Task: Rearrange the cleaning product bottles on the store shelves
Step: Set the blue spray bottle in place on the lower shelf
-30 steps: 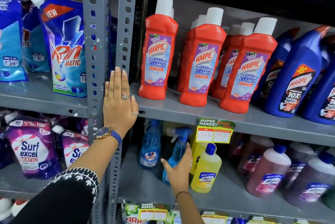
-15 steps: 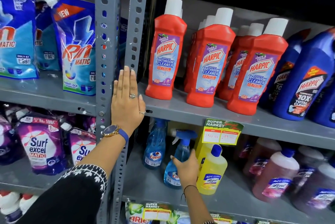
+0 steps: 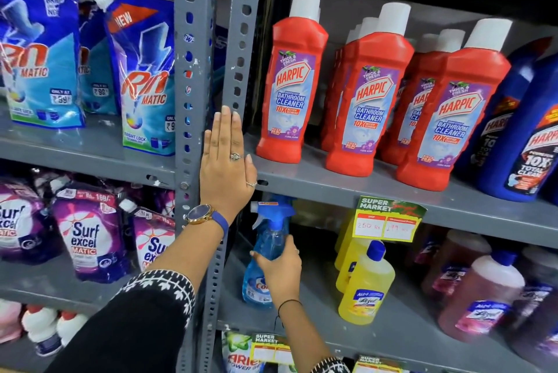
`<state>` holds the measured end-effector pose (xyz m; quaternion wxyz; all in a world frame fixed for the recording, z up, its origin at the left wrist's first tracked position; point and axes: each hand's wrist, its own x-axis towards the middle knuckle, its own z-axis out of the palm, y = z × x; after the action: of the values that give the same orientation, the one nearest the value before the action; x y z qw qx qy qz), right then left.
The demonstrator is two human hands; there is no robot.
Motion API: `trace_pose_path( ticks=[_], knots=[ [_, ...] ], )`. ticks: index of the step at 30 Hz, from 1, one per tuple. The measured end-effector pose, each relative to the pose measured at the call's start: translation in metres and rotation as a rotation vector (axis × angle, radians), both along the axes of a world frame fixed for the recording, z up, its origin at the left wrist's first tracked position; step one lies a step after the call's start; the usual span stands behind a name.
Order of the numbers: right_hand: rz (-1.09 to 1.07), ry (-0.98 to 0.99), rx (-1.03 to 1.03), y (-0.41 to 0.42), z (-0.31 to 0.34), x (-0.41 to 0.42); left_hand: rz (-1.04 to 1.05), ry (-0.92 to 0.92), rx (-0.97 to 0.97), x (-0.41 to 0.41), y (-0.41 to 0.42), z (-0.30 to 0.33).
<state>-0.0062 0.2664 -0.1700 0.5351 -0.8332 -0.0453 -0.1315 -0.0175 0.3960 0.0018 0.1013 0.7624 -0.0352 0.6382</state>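
1. Right hand (image 3: 279, 268) clamped round blue spray bottle (image 3: 265, 255) standing on lower shelf (image 3: 401, 321).
2. Left hand (image 3: 226, 167) flat, fingers extended, against shelf upright (image 3: 238, 40).
3. Legible: red "Harpic Bathroom Cleaner" bottles (image 3: 290, 79); "Rin Matic" pouches (image 3: 145, 76).

On the upper right shelf stand 3 front red Harpic bathroom cleaner bottles (image 3: 290, 82), with more white caps behind that cannot be counted surely, and 2 blue Harpic bottles (image 3: 527, 131). Below are 1 blue spray bottle (image 3: 267, 248), at least 2 yellow bottles (image 3: 367, 283) and 1 price tag (image 3: 389, 218). Left, at least 3 Rin pouches (image 3: 145, 76) and 3 Surf Excel pouches (image 3: 87, 236) show.
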Motion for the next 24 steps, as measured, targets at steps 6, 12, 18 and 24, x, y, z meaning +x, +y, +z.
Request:
trace_pose_path(
  ticks=[6,12,18,24],
  knots=[
    [-0.037,0.05,-0.021,0.006,-0.017,0.004,-0.001,0.019,0.008,0.0,0.001,0.0],
    [-0.033,0.016,-0.006,0.006,-0.023,0.001,0.003,0.035,-0.004,0.001,0.001,-0.002],
    [-0.001,0.045,-0.035,0.003,-0.015,-0.003,0.023,0.042,-0.009,0.002,0.0,-0.004],
    [-0.03,-0.045,-0.313,-0.049,-0.024,-0.031,0.038,0.109,-0.05,-0.001,-0.003,-0.002]
  ],
)
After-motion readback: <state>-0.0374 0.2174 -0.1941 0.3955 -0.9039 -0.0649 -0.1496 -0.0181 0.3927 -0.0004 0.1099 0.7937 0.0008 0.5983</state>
